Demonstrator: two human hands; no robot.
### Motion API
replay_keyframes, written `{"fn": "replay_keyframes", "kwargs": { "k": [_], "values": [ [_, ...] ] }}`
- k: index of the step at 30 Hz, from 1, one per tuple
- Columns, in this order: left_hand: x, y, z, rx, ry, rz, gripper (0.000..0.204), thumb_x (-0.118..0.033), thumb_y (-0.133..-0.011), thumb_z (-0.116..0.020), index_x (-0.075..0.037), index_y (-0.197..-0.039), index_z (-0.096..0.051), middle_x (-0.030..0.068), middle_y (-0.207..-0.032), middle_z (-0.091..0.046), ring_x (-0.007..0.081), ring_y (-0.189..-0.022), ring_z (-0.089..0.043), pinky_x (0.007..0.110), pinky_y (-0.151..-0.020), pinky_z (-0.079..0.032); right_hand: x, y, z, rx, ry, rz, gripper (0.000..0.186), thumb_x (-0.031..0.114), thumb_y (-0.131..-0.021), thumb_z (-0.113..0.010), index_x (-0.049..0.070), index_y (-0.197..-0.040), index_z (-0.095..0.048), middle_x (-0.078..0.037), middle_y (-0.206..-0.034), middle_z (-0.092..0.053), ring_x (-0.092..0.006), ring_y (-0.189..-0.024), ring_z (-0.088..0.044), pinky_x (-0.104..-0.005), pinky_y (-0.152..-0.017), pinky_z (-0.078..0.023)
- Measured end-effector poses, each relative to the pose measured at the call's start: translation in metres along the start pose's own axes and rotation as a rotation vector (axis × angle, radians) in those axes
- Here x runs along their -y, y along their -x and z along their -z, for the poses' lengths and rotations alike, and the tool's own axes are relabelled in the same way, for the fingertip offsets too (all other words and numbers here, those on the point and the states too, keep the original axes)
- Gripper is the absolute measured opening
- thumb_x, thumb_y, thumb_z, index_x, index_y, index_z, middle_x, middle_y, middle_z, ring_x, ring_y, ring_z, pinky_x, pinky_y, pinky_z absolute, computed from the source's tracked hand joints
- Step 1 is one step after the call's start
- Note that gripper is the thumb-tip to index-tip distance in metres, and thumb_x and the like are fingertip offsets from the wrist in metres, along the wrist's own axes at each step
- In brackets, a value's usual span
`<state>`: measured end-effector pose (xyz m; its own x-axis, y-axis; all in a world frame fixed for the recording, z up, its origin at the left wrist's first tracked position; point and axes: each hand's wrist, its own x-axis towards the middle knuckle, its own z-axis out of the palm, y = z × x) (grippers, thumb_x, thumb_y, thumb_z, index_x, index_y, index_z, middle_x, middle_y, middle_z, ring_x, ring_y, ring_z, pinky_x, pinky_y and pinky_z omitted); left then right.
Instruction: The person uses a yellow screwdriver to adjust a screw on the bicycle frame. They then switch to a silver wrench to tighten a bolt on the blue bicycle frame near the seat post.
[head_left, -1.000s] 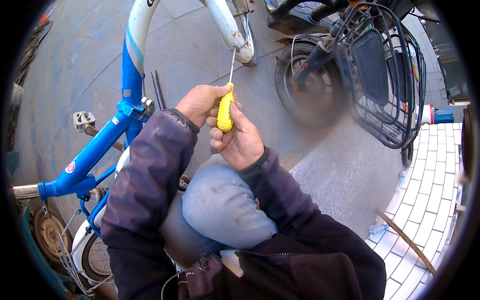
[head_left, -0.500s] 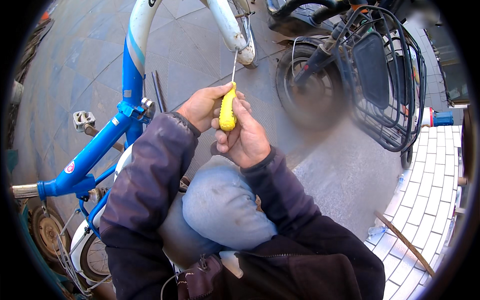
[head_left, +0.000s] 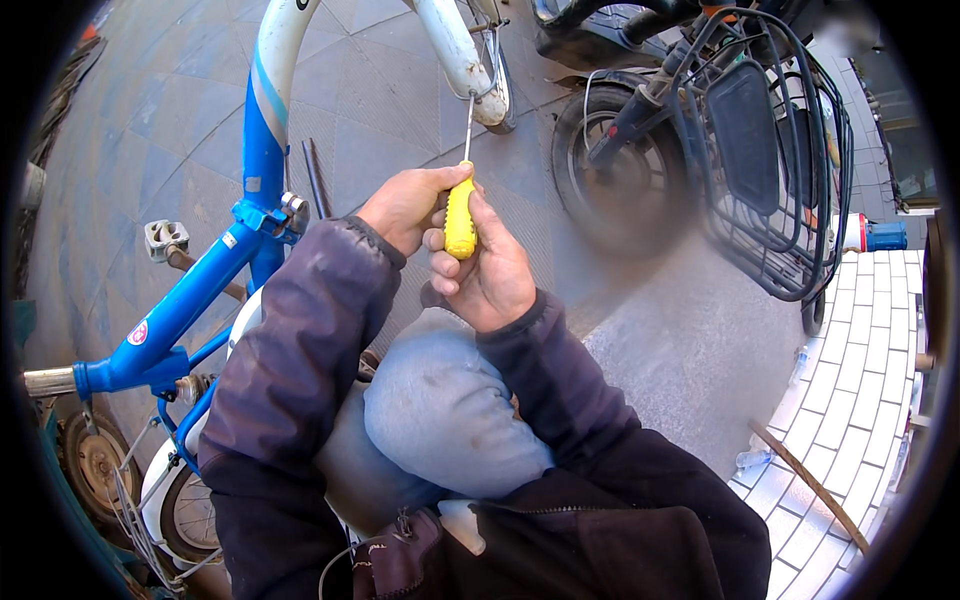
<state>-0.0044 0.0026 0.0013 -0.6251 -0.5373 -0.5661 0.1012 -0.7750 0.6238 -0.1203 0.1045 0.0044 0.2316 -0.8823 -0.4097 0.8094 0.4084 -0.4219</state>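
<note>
My left hand (head_left: pixel 411 202) pinches the top of a yellow screwdriver handle (head_left: pixel 460 221), near where the metal shaft (head_left: pixel 469 132) begins. My right hand (head_left: pixel 488 270) is closed round the lower part of that handle, thumb along its side. The shaft's tip meets a wire fitting at the lower end of a scuffed white bicycle tube (head_left: pixel 460 62). Left of my hands stands a blue and white bicycle frame (head_left: pixel 174 312) with a pedal (head_left: pixel 167 241). My bent knee (head_left: pixel 435 405) is below my hands.
A dark two-wheeler with a wire basket (head_left: pixel 755 150) and front tyre (head_left: pixel 575 160) is at upper right. A dark rod (head_left: pixel 316 176) lies on the paving (head_left: pixel 360 70). At right are white brick-patterned tiles (head_left: pixel 860 360) and a brown stick (head_left: pixel 808 482). Wheels (head_left: pixel 92 466) stand at lower left.
Over the last second my right hand and the handle's lower end have shifted slightly right and up, and the handle has turned a little. The tip stays at the white tube.
</note>
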Motion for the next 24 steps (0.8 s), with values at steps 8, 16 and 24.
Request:
{"fn": "replay_keyframes", "kwargs": {
  "k": [8,16,24],
  "values": [
    [0.003,0.004,-0.002,-0.041,-0.113,-0.016,0.034,-0.036,-0.106,-0.05,-0.005,-0.098,-0.062,0.0001,-0.071,-0.056,0.0059,-0.048,-0.041,0.022,-0.044,-0.038,-0.001,-0.002,0.001,-0.01,-0.002,-0.012,0.036,0.049,-0.104,-0.048,0.016,-0.117,-0.053,-0.005,-0.087,-0.061,-0.0121,-0.064,-0.056,-0.0262,-0.055,-0.046],
    [0.009,0.003,0.003,-0.009,-0.079,-0.08,0.033,-0.035,-0.106,-0.05,-0.004,-0.104,-0.063,0.0051,-0.088,-0.066,0.0084,-0.067,-0.058,0.024,-0.062,-0.05,-0.004,-0.003,-0.002,-0.108,0.18,0.044,0.031,0.046,-0.105,-0.049,0.018,-0.119,-0.051,-0.003,-0.083,-0.061,-0.0125,-0.061,-0.057,-0.0267,-0.053,-0.044],
    [0.007,0.003,0.003,0.018,-0.106,-0.1,0.033,-0.032,-0.106,-0.05,-0.002,-0.106,-0.063,0.0058,-0.087,-0.066,0.0088,-0.067,-0.057,0.023,-0.06,-0.046,-0.002,-0.003,0.001,-0.02,0.012,0.012,0.035,0.046,-0.104,-0.049,0.013,-0.114,-0.054,-0.003,-0.082,-0.061,-0.0121,-0.06,-0.054,-0.0272,-0.054,-0.043]
  ]
}}
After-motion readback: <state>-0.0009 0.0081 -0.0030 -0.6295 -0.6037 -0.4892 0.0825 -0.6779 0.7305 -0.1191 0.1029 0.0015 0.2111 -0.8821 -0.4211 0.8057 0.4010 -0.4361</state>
